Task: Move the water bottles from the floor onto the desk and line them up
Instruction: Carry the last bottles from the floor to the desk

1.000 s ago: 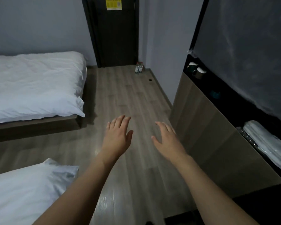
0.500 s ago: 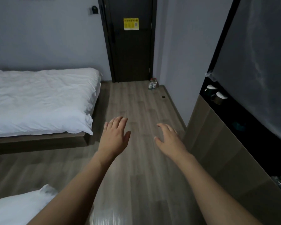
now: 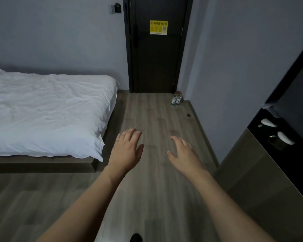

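A small cluster of clear water bottles (image 3: 177, 99) with green labels stands on the wooden floor, far ahead in the corner by the dark door. Both arms stretch forward over the floor. My left hand (image 3: 127, 147) is palm down, fingers apart, holding nothing. My right hand (image 3: 184, 152) is likewise spread and empty. Both hands are well short of the bottles. The desk (image 3: 248, 165), a wood-fronted unit with a dark top, runs along the right wall.
A low bed (image 3: 47, 112) with white bedding fills the left side. A dark door (image 3: 157, 55) with a yellow notice closes the far end. Two cups (image 3: 280, 138) sit on the desk's dark top. A small round floor stop (image 3: 188, 115) lies near the right wall.
The view has lifted and moved forward along the floor; the door and bottles appear larger and nearer. The pillow at lower left has dropped out of view. Both hands stay spread and empty.
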